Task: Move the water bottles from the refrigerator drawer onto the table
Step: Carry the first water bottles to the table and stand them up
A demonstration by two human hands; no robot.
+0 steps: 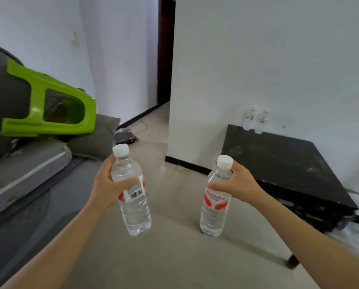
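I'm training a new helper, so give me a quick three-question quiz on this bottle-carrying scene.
1. True or false: the left hand grips a water bottle.
2. How many bottles stand on the black table? A one, B two, C four.
3. What colour is the logo on the second bottle, in the right hand?
Key: 1 true; 2 B; 3 red.

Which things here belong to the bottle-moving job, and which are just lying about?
Job: left hand gripping left bottle; right hand gripping right bottle; black table; two standing bottles on it.
Lying about: green stool on the grey sofa; grey cushion; dark object on the floor.
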